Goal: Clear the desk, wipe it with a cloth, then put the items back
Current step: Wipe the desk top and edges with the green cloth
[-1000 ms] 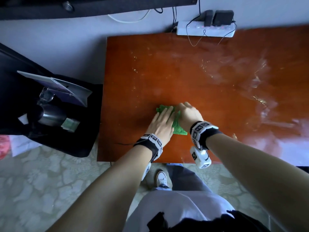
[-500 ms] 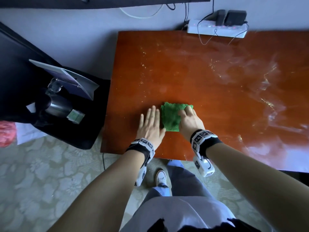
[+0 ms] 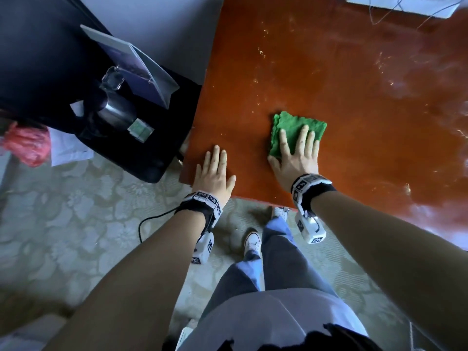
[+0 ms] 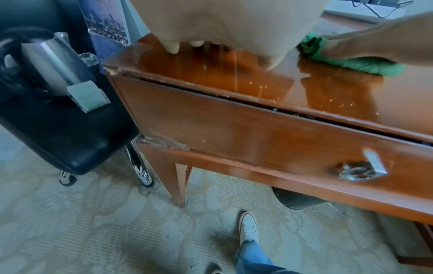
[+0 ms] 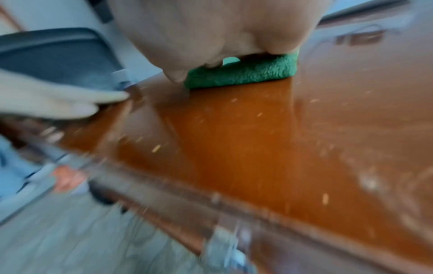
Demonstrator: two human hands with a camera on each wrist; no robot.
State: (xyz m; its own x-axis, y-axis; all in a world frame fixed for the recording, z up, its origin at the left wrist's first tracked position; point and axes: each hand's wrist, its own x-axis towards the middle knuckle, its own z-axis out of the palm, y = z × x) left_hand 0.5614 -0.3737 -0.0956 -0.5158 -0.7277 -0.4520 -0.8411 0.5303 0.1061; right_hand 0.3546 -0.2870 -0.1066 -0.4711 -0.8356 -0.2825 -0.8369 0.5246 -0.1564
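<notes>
**Wipe in progress, near-left part of desk**

Right hand (image 3: 295, 158) lies flat on the folded green cloth (image 3: 291, 127), fingers straight and spread, palm pressing down; it holds nothing in a grip. Flat contact probably spreads the pressure across the whole pad, which suits wiping better than a pinch would. The cloth sits on the desk (image 3: 329, 72) near the front edge, toward the left end. The right wrist view is motion-blurred, consistent with a stroke under way; direction cannot be told.

Left hand (image 3: 215, 173) rests palm-down on bare wood at the front-left corner, fingers straight and together, holding nothing, apart from the cloth. Likely purpose: bracing the body while leaning over, and keeping clear of the wiping path.

Surface: pale specks are scattered between the hands and toward the front edge. Hazy streaks to the right and far side; whether they are smears or glare, I cannot tell. Nothing stands on the visible desktop except a white power strip (image 3: 405, 3) at the far edge.

Cleared items are parked on the black chair (image 3: 152, 153) just left of the desk: a steel kettle (image 3: 114, 112), a clear stand holding a blue print (image 3: 131, 64), and a small pale green box (image 3: 140, 129). Close placement keeps them within reach for return.

Judgement: clearing done, wiping partly done, return not started.
</notes>
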